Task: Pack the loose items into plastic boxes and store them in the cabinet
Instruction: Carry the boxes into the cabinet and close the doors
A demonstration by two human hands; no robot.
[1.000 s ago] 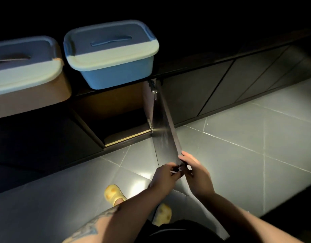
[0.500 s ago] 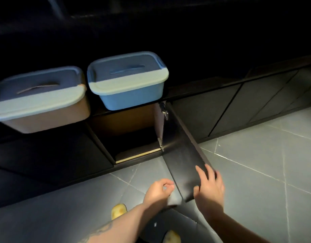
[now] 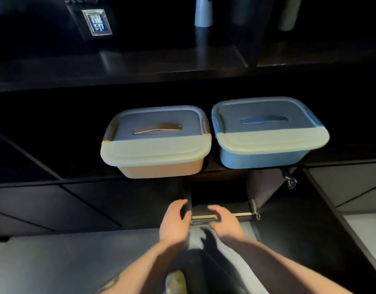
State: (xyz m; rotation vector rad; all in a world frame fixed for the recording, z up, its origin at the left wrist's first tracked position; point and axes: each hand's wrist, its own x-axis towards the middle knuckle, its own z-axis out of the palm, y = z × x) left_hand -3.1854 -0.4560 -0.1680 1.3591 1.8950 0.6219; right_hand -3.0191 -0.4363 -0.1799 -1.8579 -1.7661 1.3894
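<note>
Two lidded plastic boxes stand side by side on the dark cabinet top: an orange box (image 3: 159, 168) on the left and a blue box (image 3: 261, 159) on the right, both with pale lids. Below them a cabinet compartment (image 3: 219, 198) stands open, its right door (image 3: 310, 219) swung far out over the floor. My left hand (image 3: 174, 221) grips the edge of the left cabinet door (image 3: 129, 204) beside the opening. Just in front of the compartment's bottom sill, my right hand (image 3: 223, 221) hovers with relaxed fingers and holds nothing. The inside of the compartment is too dark to make out.
A dark box with a blue label (image 3: 97, 22) and a pale bottle (image 3: 203, 11) stand on the shelf behind. Grey floor tiles (image 3: 55, 262) lie in front of the cabinet. A yellow slipper (image 3: 175, 281) shows at the bottom edge.
The view has shifted up and to the left. Both hands have left the right door's edge and moved to the cabinet opening. My left hand has taken hold of the left door edge.
</note>
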